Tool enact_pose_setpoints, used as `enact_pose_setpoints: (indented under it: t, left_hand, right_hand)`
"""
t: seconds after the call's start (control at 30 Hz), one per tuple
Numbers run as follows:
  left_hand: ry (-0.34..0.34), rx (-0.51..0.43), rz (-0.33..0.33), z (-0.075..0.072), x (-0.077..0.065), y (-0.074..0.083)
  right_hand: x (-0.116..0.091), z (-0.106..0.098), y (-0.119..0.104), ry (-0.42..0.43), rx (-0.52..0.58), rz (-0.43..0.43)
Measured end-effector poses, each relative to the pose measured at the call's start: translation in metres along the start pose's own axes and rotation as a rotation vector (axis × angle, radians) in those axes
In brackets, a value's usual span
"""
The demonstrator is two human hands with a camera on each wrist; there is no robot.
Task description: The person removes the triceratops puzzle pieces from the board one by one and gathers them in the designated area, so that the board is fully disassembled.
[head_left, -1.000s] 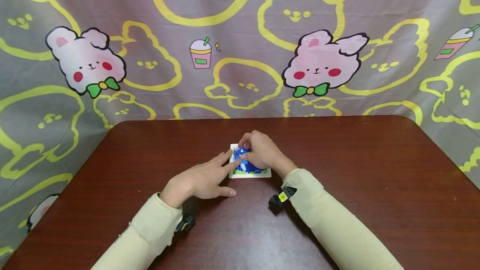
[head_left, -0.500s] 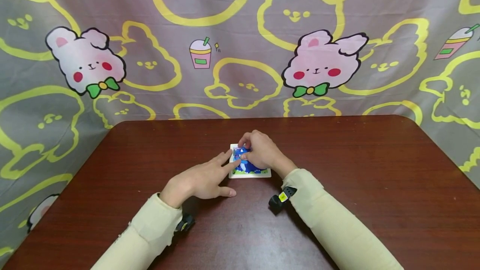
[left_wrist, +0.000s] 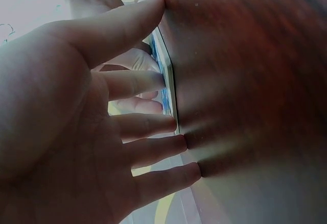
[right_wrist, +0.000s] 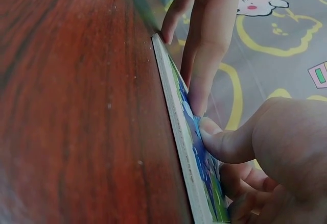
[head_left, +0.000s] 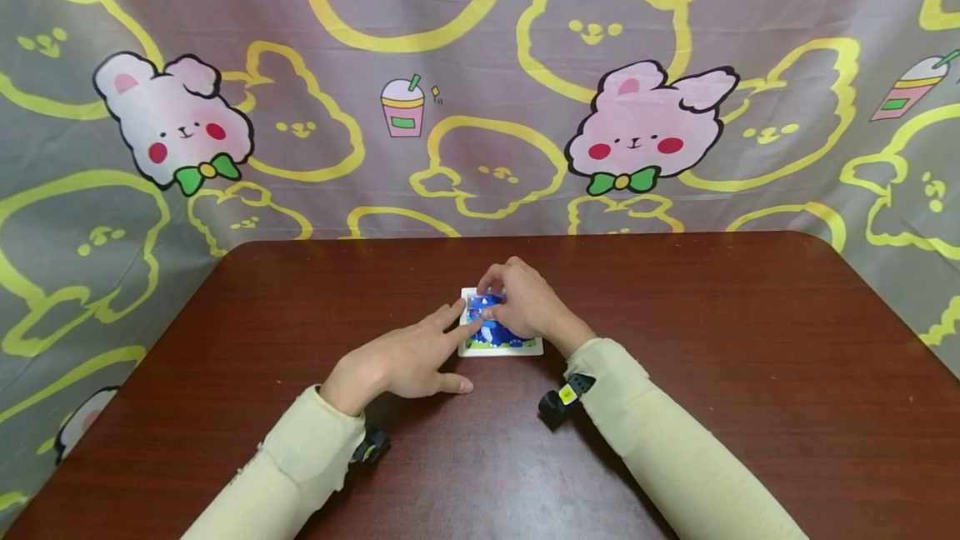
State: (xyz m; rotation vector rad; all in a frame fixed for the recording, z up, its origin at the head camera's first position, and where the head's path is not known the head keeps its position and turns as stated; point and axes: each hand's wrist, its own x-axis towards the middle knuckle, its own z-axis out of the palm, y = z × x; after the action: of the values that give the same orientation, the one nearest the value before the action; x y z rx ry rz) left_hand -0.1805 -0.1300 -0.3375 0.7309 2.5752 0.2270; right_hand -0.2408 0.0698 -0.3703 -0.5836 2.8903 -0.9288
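A small flat picture puzzle (head_left: 501,337) with a white border and a blue dinosaur picture lies on the table. My left hand (head_left: 405,357) is spread at its left side. One straight finger reaches onto the picture, and other fingertips touch the border and tabletop. Over the upper right of the puzzle, my right hand (head_left: 528,302) has curled fingers and seems to pinch a blue puzzle piece (head_left: 480,303) at the upper left. The right wrist view shows the right thumb (right_wrist: 225,145) on the picture beside a left finger. My right hand hides the picture's upper right part.
The brown wooden table (head_left: 675,315) extends around the puzzle on all sides. Behind it hangs a grey curtain (head_left: 480,82) with yellow outlines and rabbit faces. Black straps with small devices sit at both wrists.
My right hand has risen very slightly, and the upper left piece looks a little shifted. The left hand has stayed in place.
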Motion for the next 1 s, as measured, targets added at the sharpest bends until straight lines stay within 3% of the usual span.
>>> enact_pose_setpoints:
  t: [1.0]
  left_hand:
    - [-0.009, -0.003, -0.011, 0.0005, -0.0003, 0.0006]
  right_hand:
    - [-0.0019, 0.0027, 0.0040, 0.035, 0.050, -0.039]
